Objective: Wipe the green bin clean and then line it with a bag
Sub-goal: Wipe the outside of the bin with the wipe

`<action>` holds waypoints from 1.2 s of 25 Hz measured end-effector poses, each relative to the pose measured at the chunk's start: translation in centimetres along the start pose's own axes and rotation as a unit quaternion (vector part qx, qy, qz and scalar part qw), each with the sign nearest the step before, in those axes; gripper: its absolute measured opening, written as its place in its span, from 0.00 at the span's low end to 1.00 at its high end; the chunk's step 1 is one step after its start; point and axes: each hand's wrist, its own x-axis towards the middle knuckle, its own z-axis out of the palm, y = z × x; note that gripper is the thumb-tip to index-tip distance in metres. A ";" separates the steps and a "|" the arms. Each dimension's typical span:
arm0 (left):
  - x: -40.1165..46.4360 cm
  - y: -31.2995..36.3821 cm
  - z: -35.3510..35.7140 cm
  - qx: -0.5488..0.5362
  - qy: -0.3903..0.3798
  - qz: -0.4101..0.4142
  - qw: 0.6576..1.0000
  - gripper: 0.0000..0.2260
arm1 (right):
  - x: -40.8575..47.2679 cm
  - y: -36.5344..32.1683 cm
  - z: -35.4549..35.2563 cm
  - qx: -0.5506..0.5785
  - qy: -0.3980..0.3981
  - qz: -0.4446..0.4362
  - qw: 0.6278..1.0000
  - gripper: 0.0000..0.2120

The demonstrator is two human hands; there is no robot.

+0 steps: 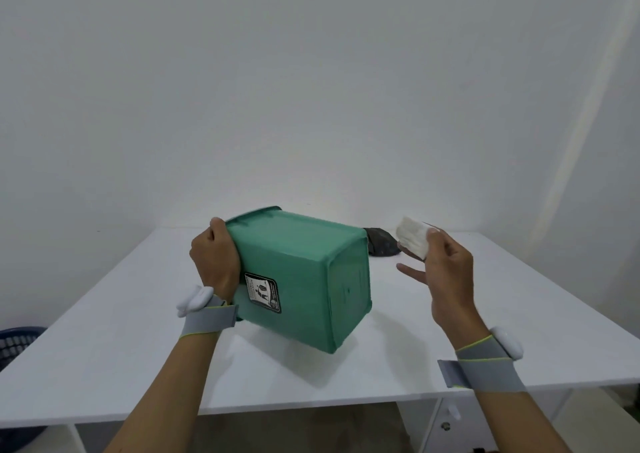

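Observation:
The green bin (301, 276) is tipped on its side above the white table (485, 331), its base turned toward me and its mouth facing away to the left. A black-and-white sticker shows on its near side. My left hand (214, 258) grips the bin's rim, holding it tilted on one lower corner. My right hand (446, 276) is raised to the right of the bin, apart from it, and pinches a folded white cloth (412, 236) between thumb and fingers. A crumpled dark bag (382, 243) lies on the table behind the bin.
A dark blue mesh basket (17, 343) stands on the floor beyond the table's left edge. White walls close off the back and right. Grey straps with white sensors wrap both wrists.

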 end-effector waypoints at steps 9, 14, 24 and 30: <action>-2.2 3.9 0.6 0.033 -0.107 0.454 0.884 0.20 | 0.3 -1.5 3.6 0.027 -0.045 0.022 0.998 0.15; -3.5 4.0 0.5 0.056 -0.143 0.550 0.821 0.19 | -0.4 -2.7 6.5 -0.017 -0.070 -0.091 0.993 0.15; -5.5 4.0 0.2 0.058 -0.252 0.631 0.731 0.19 | -1.7 -1.6 8.0 -0.274 -0.132 -0.278 0.911 0.14; -5.3 2.3 -0.2 0.088 -0.260 0.622 0.733 0.20 | -2.4 0.7 7.3 -0.332 -0.150 -0.293 0.884 0.16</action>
